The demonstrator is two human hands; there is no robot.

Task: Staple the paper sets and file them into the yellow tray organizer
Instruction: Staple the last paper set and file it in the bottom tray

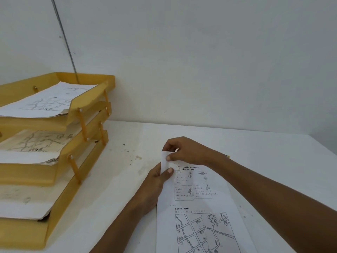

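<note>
The paper set (202, 216) is laid on the bench (273, 161), right of the yellow tray organizer (87, 106), whose tiers are seen to carry sheets. Its far-left corner is pinched by the curled right hand (186, 150); the edge just below is gripped by the left hand (155, 183). Stapling is judged to be in hand, though no stapler can be made out. Filing into a tier is called for next.

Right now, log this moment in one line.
left hand: holds paper set | right hand: pinches its top corner | yellow tray organizer: holds papers
</note>
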